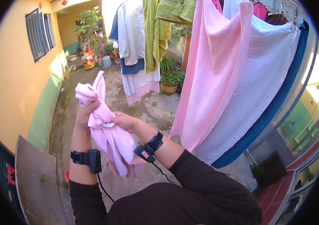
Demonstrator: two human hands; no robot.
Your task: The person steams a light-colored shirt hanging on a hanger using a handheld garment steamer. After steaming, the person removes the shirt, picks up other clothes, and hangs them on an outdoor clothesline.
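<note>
A bunched, twisted pink cloth (103,112) is held up in front of me in both hands, its loose end hanging down between my forearms. My left hand (89,110) grips its upper part, below a knotted-looking bulge and a raised tip. Lower down, my right hand (123,121) is closed on its side, near a small white patch that may be a label. To the right hangs a large pink cloth (215,56), with a white cloth (263,59) and a dark blue one (249,143) beside it.
Green towels (155,36) and a light grey long-sleeved garment (132,33) hang ahead. Potted plants (170,81) stand on the concrete ground behind them. A yellow and green wall (10,70) with an open window (39,33) runs along the left. Wire hangers (294,21) show at upper right.
</note>
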